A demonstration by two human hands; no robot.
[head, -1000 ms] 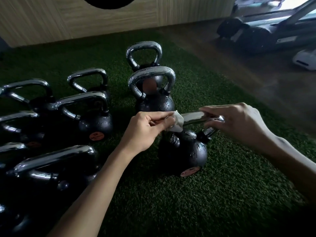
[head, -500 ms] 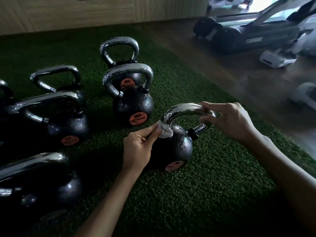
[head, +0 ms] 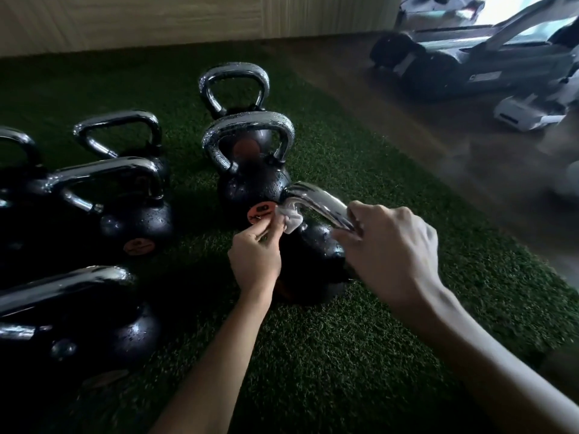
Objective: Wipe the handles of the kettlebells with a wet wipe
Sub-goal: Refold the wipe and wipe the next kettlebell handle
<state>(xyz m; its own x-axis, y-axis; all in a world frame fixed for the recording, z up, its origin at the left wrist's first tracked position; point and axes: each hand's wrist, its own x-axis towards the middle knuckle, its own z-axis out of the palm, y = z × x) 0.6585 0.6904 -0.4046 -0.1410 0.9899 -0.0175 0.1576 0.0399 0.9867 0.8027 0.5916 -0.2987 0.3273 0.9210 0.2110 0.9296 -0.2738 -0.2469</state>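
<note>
Your left hand [head: 255,258] pinches the wipe [head: 289,218] between the thumb and the curled fingers [head: 266,229]. The white wad is pressed against the left end of the handle [head: 316,200], right where the chrome bends down toward the ball. Your right hand [head: 391,255] grips the other end of that handle, with its fingers wrapped over the bar from above (the bar is smeared with blur, so the exact contact is hard to read).

The kettlebell [head: 316,255] you are wiping stands on the turf [head: 344,355], the nearest one to you in the right-hand row. Its black ball is beaded with drops and sits between your two wrists, and your left hand hides part of its front.

Just behind it stands a second kettlebell [head: 253,189], upright, its handle speckled with droplets. Its orange label [head: 261,212] shows right beside the wipe. Whether the two balls touch cannot be told. A third kettlebell [head: 233,77] stands behind that one, and little more than its handle loop shows.

To your left a darker cluster [head: 138,220] of larger kettlebells fills the turf, their chrome handles catching the light. One of them is close to your left forearm at the lower edge.

Past the turf on the right lies a wooden floor [head: 407,136] with a treadmill [head: 470,67] and a small white machine [head: 529,114] on it. A pale wood-panelled wall [head: 156,20] runs along the far side.
</note>
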